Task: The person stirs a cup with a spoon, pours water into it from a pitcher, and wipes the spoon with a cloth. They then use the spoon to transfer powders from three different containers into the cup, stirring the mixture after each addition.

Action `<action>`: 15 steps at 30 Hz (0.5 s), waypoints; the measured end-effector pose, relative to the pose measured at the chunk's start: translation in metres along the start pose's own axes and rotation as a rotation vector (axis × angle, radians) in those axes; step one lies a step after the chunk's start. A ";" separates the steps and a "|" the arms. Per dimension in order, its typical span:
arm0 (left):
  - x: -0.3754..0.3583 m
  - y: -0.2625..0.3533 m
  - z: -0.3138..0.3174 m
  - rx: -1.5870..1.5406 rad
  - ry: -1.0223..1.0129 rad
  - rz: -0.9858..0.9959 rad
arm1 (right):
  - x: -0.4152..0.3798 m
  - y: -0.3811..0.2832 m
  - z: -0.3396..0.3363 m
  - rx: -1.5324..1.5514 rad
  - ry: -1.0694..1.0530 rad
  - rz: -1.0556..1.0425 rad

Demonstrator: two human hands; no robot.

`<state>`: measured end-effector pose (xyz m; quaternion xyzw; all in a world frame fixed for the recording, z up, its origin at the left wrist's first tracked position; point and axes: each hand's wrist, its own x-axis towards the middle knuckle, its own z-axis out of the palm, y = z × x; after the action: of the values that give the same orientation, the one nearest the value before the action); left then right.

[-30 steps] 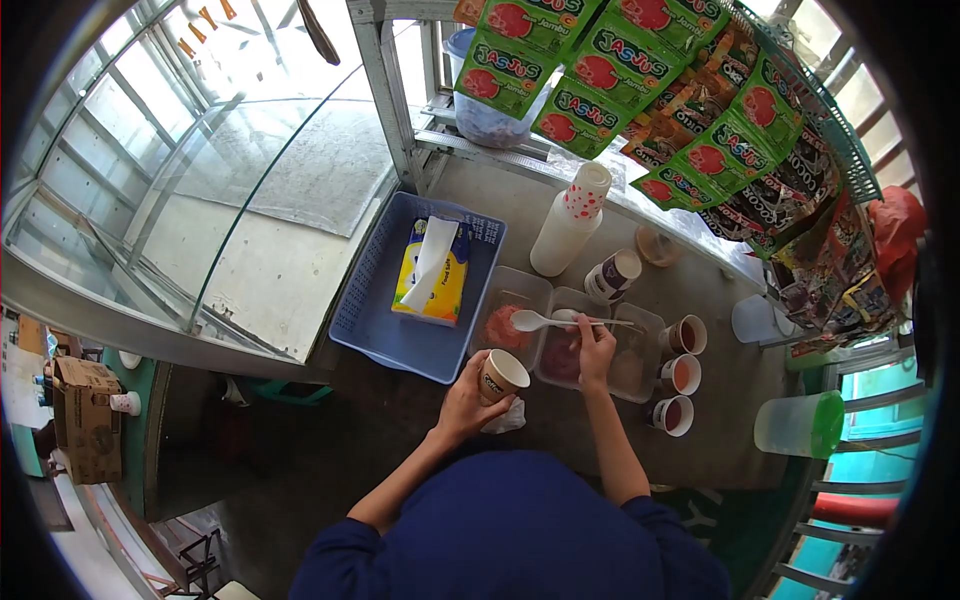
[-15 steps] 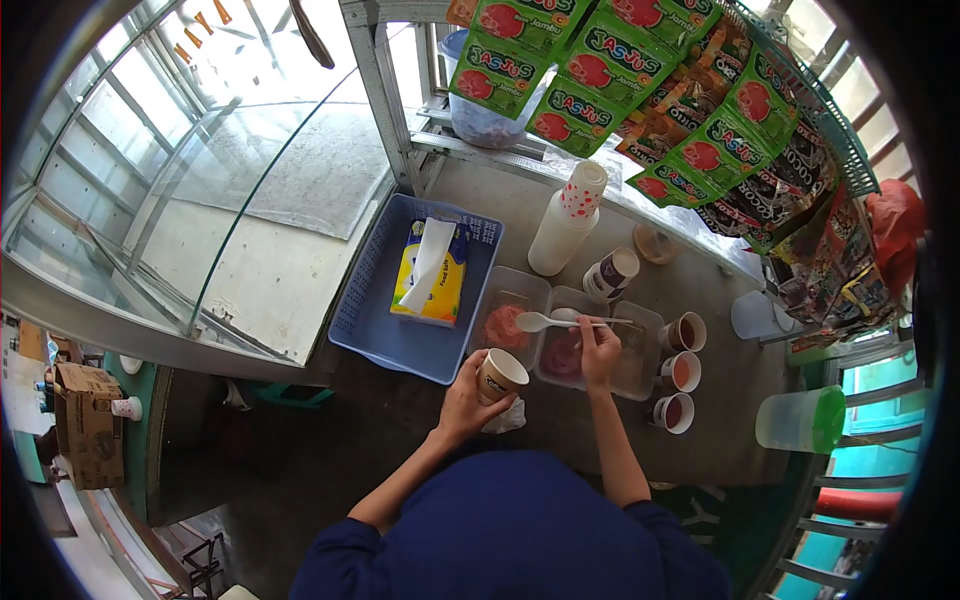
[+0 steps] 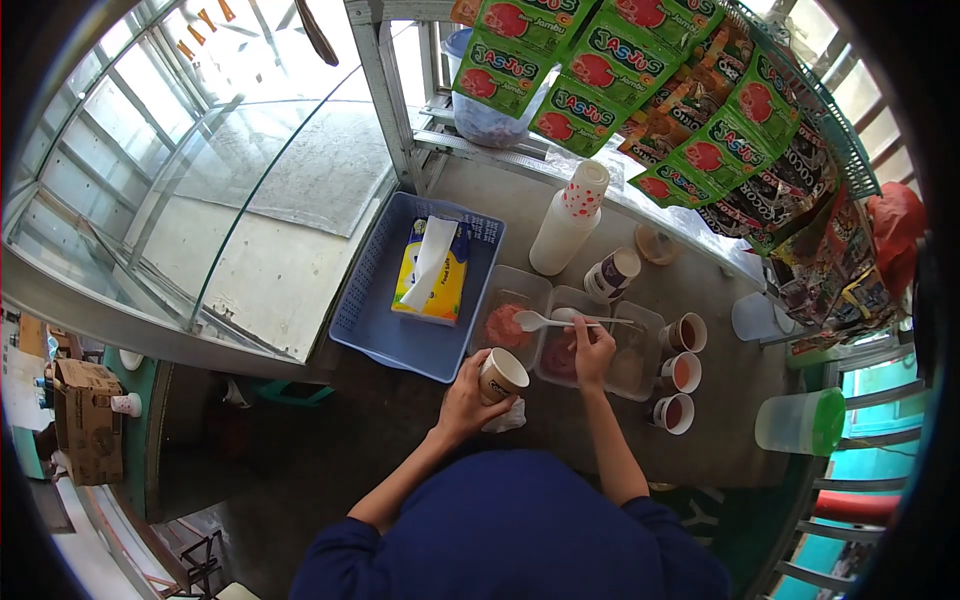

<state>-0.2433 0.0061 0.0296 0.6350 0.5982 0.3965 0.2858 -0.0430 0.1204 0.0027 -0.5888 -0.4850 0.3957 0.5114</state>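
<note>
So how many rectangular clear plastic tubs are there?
3, side by side: the left tub, holding pink-orange contents; the middle tub, partly behind the right hand; the right tub. None appears fully hidden.

R of the blue basket (image 3: 380,290), clear tubs (image 3: 523,283) & our R hand (image 3: 594,358) w/ spoon (image 3: 533,320) block a low pass. Btwn basket & tall cup stack (image 3: 565,235) we've a narrow gap. Our L hand (image 3: 464,399) w/ cup (image 3: 503,374) crowds basket's near R corner. Far R of basket, past filled cups (image 3: 664,377), we've open counter (image 3: 735,410) up to green-lidded jug (image 3: 790,426).
</note>
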 end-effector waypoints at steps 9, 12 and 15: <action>0.002 0.003 0.000 -0.043 -0.036 -0.092 | -0.002 -0.010 -0.005 0.204 -0.018 0.075; 0.002 0.002 0.001 -0.043 -0.013 -0.090 | -0.004 -0.021 -0.008 0.308 -0.095 0.142; 0.002 0.002 0.002 -0.057 0.003 -0.077 | -0.007 -0.038 -0.012 0.336 -0.282 0.145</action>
<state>-0.2405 0.0083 0.0310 0.6028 0.6110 0.4028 0.3179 -0.0392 0.1107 0.0421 -0.4674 -0.4354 0.5852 0.4996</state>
